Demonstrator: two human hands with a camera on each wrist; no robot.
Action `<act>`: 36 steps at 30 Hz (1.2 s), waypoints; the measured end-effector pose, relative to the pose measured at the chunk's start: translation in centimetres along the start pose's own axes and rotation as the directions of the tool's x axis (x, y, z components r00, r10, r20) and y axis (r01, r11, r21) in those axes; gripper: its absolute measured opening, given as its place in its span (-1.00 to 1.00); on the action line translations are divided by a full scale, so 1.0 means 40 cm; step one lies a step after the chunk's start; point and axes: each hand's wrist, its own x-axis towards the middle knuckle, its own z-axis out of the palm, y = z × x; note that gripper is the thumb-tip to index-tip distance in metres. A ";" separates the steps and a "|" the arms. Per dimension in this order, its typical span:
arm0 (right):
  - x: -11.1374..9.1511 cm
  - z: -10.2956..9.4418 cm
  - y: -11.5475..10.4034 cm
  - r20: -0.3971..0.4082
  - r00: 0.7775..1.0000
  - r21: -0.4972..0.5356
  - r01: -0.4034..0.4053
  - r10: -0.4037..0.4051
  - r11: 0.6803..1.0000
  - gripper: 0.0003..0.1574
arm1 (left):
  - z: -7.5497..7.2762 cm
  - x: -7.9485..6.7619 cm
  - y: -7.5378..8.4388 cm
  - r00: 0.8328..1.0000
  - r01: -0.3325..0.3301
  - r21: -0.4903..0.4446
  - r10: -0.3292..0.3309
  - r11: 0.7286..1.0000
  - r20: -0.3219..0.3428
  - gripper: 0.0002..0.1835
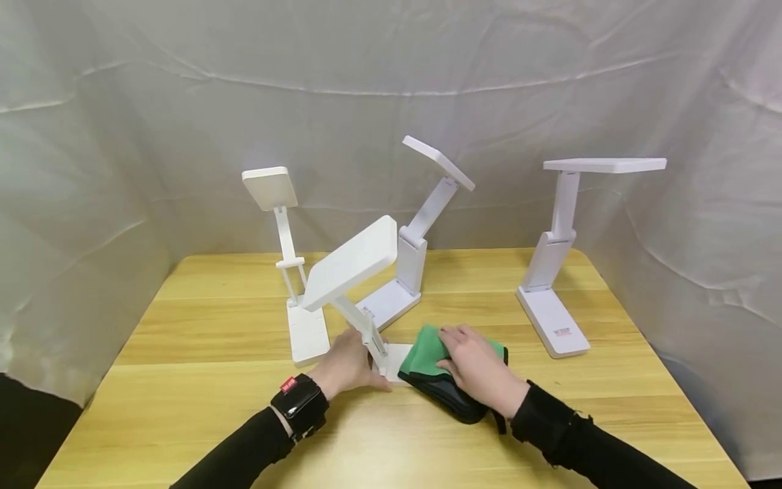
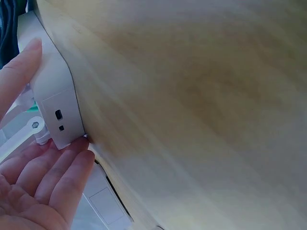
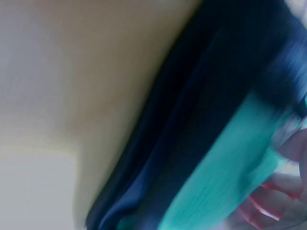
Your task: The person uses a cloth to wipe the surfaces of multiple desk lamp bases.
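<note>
A white folding desk lamp [image 1: 351, 263] stands at the front of the group, its panel tilted up. My left hand [image 1: 347, 365] grips its base at the left end; in the left wrist view the thumb lies along one side of the base [image 2: 53, 79] and the fingers on the other, around an end with two small ports. My right hand [image 1: 479, 370] holds a folded cloth [image 1: 425, 352], green on one face and dark with black edging on the other. The cloth overlaps the right part of the base. Blurred in the right wrist view, the fingers [image 3: 268, 201] curl at the green face.
Behind stand three more white desk lamps: one at left [image 1: 308, 333], one in the middle [image 1: 412, 261] and one at right [image 1: 552, 322]. All are on a wooden table [image 1: 201, 380]. Grey-white sheeting [image 1: 342, 68] hangs around the back and sides.
</note>
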 end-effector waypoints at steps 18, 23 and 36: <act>0.045 0.032 0.004 0.134 0.991 0.263 -0.032 -0.004 0.964 -0.30 | 0.007 0.006 0.002 1.000 -0.020 0.006 0.020 1.000 -0.005 -0.31; -0.007 0.018 0.043 0.083 0.997 0.255 -0.030 0.009 0.967 -0.35 | 0.001 -0.002 -0.003 1.000 0.003 0.000 -0.003 1.000 -0.009 -0.23; 0.084 0.030 -0.039 0.214 0.975 0.197 0.010 -0.053 0.980 -0.25 | -0.003 0.001 0.008 1.000 -0.023 0.022 0.023 0.999 0.003 -0.39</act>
